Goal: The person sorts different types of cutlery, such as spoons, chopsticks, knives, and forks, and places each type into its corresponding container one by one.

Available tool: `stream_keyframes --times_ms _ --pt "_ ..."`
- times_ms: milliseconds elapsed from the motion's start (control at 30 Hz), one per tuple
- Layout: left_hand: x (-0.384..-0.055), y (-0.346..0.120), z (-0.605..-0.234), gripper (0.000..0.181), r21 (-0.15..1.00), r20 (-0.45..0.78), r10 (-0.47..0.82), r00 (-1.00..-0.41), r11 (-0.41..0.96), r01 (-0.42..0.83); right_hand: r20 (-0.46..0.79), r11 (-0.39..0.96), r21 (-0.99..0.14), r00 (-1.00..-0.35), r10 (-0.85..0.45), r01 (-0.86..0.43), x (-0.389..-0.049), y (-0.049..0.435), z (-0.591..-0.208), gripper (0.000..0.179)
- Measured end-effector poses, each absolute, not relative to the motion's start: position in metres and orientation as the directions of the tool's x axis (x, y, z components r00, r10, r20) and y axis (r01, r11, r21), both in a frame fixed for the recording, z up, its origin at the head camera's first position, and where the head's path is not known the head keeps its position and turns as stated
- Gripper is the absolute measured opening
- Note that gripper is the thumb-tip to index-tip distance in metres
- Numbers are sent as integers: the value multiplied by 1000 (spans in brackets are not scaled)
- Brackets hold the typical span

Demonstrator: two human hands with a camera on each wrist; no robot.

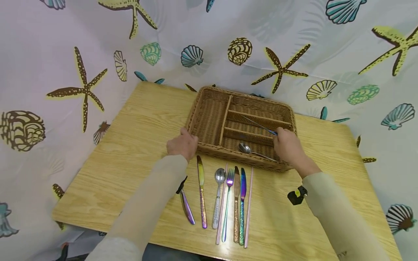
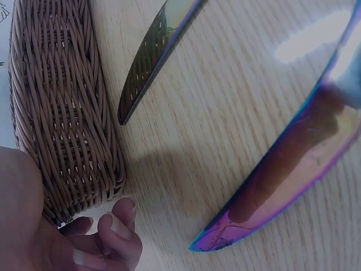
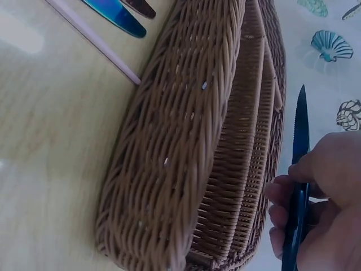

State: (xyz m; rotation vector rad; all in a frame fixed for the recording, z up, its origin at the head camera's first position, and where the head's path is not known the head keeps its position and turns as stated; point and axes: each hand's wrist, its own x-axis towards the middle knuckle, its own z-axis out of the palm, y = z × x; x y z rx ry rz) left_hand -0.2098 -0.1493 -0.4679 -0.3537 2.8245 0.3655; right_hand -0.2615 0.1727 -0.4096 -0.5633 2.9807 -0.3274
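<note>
A brown wicker cutlery basket (image 1: 209, 148) with several compartments stands at the back of the table. My left hand (image 1: 183, 145) holds its front left corner; in the left wrist view the curled fingertips (image 2: 121, 226) show beside the wicker wall. Over the basket's right side, my right hand (image 1: 287, 146) grips a slim dark-blue table knife (image 3: 302, 127) by its handle, blade pointing out past the thumb. In the head view that blade slants left above the middle right compartment. A silver spoon (image 1: 245, 148) lies in the front right compartment, its handle end near my right hand.
Before the basket lie a gold-and-purple knife (image 1: 201, 192), a spoon (image 1: 220, 175), a rainbow fork (image 1: 228, 195), a copper knife (image 1: 236, 203), a rainbow knife (image 1: 242, 203) and pink chopsticks (image 1: 249, 210). Purple-handled cutlery (image 1: 187, 206) is partly under my left sleeve. A patterned curtain (image 1: 209, 43) hangs behind.
</note>
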Motion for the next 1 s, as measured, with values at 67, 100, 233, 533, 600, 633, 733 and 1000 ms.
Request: stream_keyframes --times_ms 67,100,233,533,600,633,733,1000 --pt "-211 -151 -468 46 216 -285 -211 -935 936 -277 -56 920 -207 -934 -352 -333 -273 169 -407 26" --pt "-211 -151 -468 46 219 -283 -214 -935 935 -280 -64 927 -192 -938 -340 -323 -279 168 -406 26" --pt "-211 -154 -467 43 192 -288 -194 -938 948 -255 -104 953 -154 -955 -280 -262 -301 161 -406 27" --pt "-208 -152 -468 36 186 -301 -176 -937 953 -238 -155 975 -108 -965 -210 -195 -330 153 -412 40" --pt "-208 -151 -469 35 181 -304 -174 -937 955 -236 -152 969 -99 -959 -238 -225 -333 152 -414 43" --pt "-208 -151 -469 34 164 -307 -164 -937 961 -222 -149 966 -94 -956 -252 -240 -334 151 -415 44" --pt "-208 -151 -470 33 149 -302 -159 -940 966 -211 -140 958 -82 -949 -283 -273 -338 147 -418 46" --pt "-210 -152 -469 38 223 -301 -191 -934 939 -264 -106 927 74 -927 -360 -369 -352 141 -425 58"
